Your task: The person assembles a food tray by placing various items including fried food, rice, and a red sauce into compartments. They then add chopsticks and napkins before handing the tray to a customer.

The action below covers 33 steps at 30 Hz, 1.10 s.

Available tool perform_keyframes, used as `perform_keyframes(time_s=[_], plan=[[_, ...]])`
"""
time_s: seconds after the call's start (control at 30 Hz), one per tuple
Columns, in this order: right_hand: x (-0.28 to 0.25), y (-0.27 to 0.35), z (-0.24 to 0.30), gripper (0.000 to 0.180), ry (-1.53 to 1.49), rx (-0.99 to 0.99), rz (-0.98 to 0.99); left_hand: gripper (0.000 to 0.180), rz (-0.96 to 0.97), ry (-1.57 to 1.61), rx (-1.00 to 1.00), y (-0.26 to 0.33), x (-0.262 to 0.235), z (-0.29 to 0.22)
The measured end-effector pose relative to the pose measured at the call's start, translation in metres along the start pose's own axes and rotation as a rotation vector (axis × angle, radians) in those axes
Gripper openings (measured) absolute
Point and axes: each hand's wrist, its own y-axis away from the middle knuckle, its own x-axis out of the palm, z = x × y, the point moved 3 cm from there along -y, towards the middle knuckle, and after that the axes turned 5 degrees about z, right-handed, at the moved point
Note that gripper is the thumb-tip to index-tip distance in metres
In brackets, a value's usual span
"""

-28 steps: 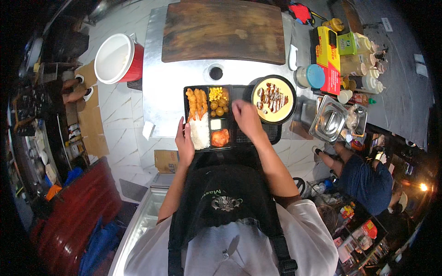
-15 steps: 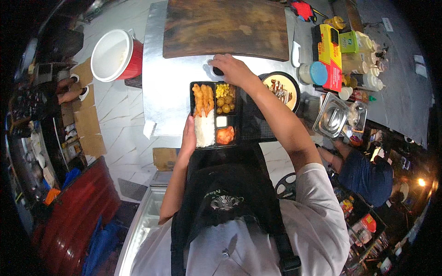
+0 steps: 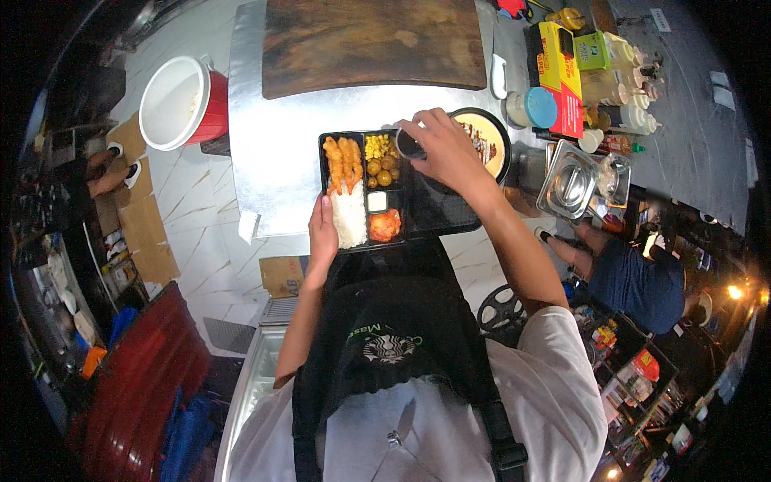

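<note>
A black compartment tray [image 3: 365, 246] lies at the front edge of the steel table, holding fried shrimp [image 3: 343, 163], white rice [image 3: 350, 218], corn [image 3: 376, 146], small round brown balls [image 3: 383, 171], a pale square portion [image 3: 377, 202] and an orange-red side dish [image 3: 385, 226]. My left hand [image 3: 324, 230] lies with straight fingers along the tray's left side. Pinched in my right hand [image 3: 446, 151] is a small cup of dark liquid [image 3: 410, 144], tilted over the tray's dark right section. Beyond that hand, partly hidden, sits a black round dish [image 3: 505, 157] of creamy yellow food with brown pieces.
A dark wooden board [image 3: 373, 44] covers the far table. A knife with a white handle [image 3: 499, 76], blue-lidded jar [image 3: 536, 108], yellow-red box [image 3: 560, 80], squeeze bottles [image 3: 630, 95] and steel containers [image 3: 569, 181] stand right. A red-and-white bucket [image 3: 178, 103] is left; people stand on both sides.
My right hand has moved right and nearer with the cup, from beyond the tray to above its right section. The cup now shows its dark inside. My left hand stays at the tray's side.
</note>
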Motion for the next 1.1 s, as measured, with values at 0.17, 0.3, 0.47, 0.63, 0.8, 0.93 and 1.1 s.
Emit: perform_keyframes(time_s=[0.17,0.3,0.47,0.63,0.8,0.93,1.1], plan=[[-0.003,0.038,0.012,0.069,0.019,0.064,0.038,0.063,-0.037,0.001,-0.02,0.003,0.001,-0.004],[0.01,0.065,0.011,0.067,0.011,0.035,0.067,0.063,-0.015,-0.009,-0.009,0.006,0.003,0.0],[0.025,0.074,0.013,0.068,0.073,0.028,0.1,0.061,-0.029,-0.037,-0.013,0.017,-0.008,0.001],[0.04,0.072,0.011,0.047,0.133,-0.016,0.099,0.06,0.008,0.191,-0.024,0.033,-0.015,0.013],[0.05,0.076,0.011,0.029,0.193,-0.052,0.11,0.062,-0.019,0.213,-0.116,0.054,-0.045,0.033],[0.057,0.079,0.008,0.029,0.203,-0.041,0.134,0.07,-0.051,0.23,-0.136,0.064,-0.066,0.048],[0.055,0.07,0.007,0.035,0.272,-0.048,0.034,0.067,-0.139,0.246,-0.155,0.073,-0.087,0.049]])
